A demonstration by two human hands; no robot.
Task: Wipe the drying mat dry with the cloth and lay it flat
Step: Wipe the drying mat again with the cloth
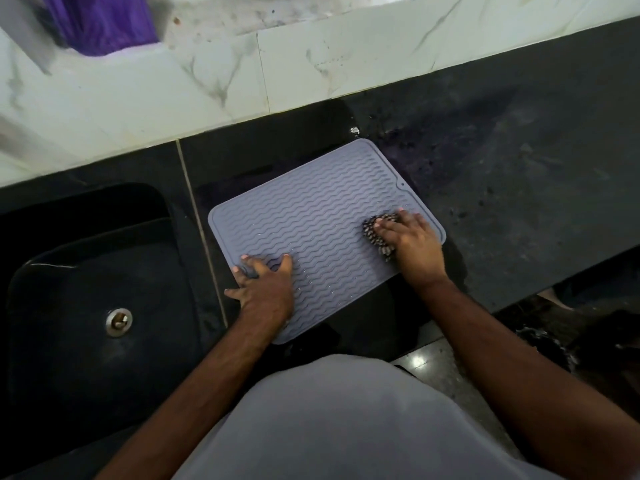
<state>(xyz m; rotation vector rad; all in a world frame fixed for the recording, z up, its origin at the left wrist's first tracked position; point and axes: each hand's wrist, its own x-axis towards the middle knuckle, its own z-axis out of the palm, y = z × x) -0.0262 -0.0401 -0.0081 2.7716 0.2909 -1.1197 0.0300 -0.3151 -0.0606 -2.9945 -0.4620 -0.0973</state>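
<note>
Closest in, the left hand (265, 284) is spread flat, fingers fanned, pinning the near-left corner of the drying mat (311, 220) to the dark counter (519, 174). Just beyond, the right hand (412, 237) presses down on a bunched, patterned cloth (379, 233), fingers curved over the wad, near the mat's right edge. The mat lies flat on the counter, turned at an angle, beside the black sink (86, 271) on the left. Small droplets seem to glint along the wavy ribs near the front, so drying looks unfinished. That mat looks like thin, floppy silicone: light, soft, likely to slide on a wet counter, which is why pinning one corner makes sense. The raised rim or a corner should give the best hold for lifting. Farther back, the pale marble wall (311, 57), with something purple (100, 22) at the top left.
</note>
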